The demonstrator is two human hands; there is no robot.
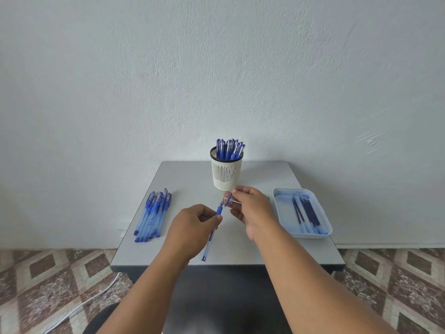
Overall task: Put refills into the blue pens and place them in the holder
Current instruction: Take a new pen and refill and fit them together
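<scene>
My left hand (192,227) grips a clear blue pen (209,244) by its blue grip, its tip pointing up and away from me and its end hanging over the table's front. Just beyond that tip, my right hand (250,208) pinches a clear pen cap (228,202) with a blue clip. A white slotted holder (225,175) with a dark rim stands behind the hands, with several capped blue pens (230,148) upright in it. Several more blue pens (154,215) lie bundled at the left. Several dark blue refills (305,212) lie in a white tray (289,227) on the right.
The small grey table (183,179) stands against a pale wall. Its front edge is close to my forearms. A white cable (79,309) runs over the patterned tile floor at the lower left. A dark seat edge shows at the bottom.
</scene>
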